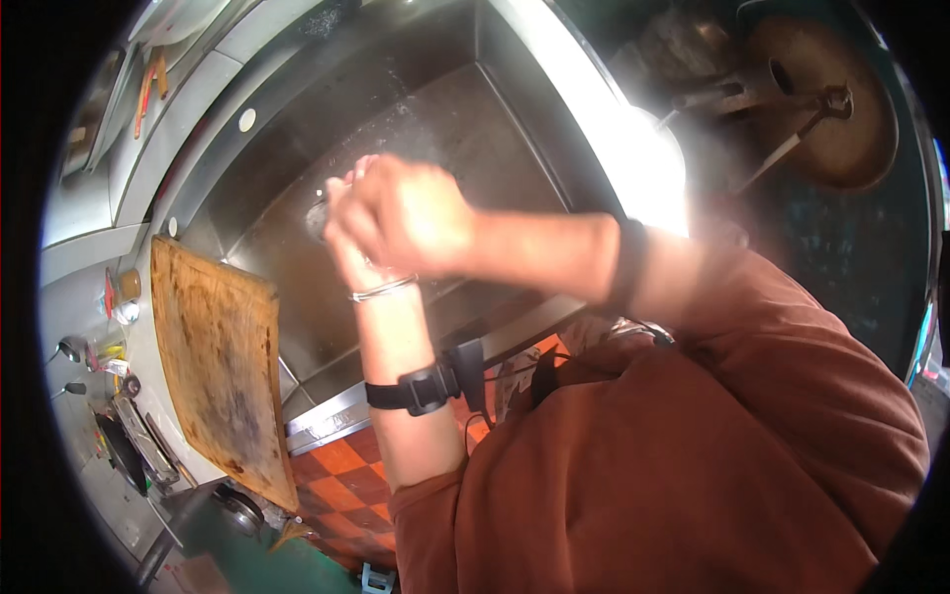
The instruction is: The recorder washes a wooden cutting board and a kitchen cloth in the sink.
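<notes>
Over a large metal sink basin, my two hands are pressed together, blurred. My right hand comes in from the right and lies with bent fingers over my left hand, covering much of its palm. A bangle circles my left wrist, and both forearms wear black straps. Whether anything is between the palms is hidden. A pale, shiny patch shows beside the left fingers, too blurred to name. Whitish specks and wet marks lie on the basin's wall.
A stained wooden cutting board lies by the sink's left corner. Further left are a black pan, jars and utensils on a counter. A large round brown lid or pan is at the upper right. An orange checkered surface shows below the sink edge.
</notes>
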Demonstrator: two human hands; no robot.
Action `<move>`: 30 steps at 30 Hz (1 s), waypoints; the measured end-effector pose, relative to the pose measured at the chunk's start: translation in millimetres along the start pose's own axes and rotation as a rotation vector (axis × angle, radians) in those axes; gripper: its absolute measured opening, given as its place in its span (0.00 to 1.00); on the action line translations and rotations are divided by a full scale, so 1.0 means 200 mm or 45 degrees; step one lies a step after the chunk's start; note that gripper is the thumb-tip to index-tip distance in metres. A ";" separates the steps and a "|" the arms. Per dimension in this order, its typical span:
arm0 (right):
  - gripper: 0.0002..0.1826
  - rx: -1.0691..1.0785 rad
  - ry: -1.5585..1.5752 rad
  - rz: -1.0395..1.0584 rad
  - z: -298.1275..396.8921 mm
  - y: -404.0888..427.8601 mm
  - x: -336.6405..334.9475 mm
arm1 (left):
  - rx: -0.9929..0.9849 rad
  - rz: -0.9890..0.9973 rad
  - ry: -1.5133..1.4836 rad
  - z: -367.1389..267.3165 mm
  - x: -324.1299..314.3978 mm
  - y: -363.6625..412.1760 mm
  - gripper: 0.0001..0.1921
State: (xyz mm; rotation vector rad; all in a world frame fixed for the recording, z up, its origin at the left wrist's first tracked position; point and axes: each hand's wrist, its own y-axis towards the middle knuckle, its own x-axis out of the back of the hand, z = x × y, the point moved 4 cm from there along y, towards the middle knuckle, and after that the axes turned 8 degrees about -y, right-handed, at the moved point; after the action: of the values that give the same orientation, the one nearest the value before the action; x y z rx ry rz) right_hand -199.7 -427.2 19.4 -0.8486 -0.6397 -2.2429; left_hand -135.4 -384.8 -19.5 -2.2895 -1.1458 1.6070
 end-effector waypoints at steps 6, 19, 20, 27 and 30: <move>0.16 -0.408 0.088 0.036 -0.08 0.16 0.09 | -0.040 0.104 0.037 0.00 -0.07 -0.02 0.18; 0.20 0.290 -0.240 0.054 -0.06 0.14 0.10 | -0.256 0.244 0.155 -0.01 -0.08 -0.01 0.23; 0.21 0.245 -0.223 0.037 -0.01 0.09 0.07 | -0.199 0.199 0.053 -0.02 -0.09 -0.05 0.27; 0.20 0.393 -0.082 0.228 0.16 -0.13 0.19 | 0.022 0.426 -0.202 -0.03 -0.04 -0.09 0.33; 0.17 0.115 -0.197 0.155 0.09 0.01 0.17 | -0.023 0.178 -0.081 0.00 -0.01 -0.02 0.24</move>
State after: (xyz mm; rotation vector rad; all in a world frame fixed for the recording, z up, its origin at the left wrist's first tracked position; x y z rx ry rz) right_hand -209.8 -430.8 55.7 -0.9950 -0.7341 -2.0385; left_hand -138.4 -383.1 -16.1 -2.3952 -1.0382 1.7359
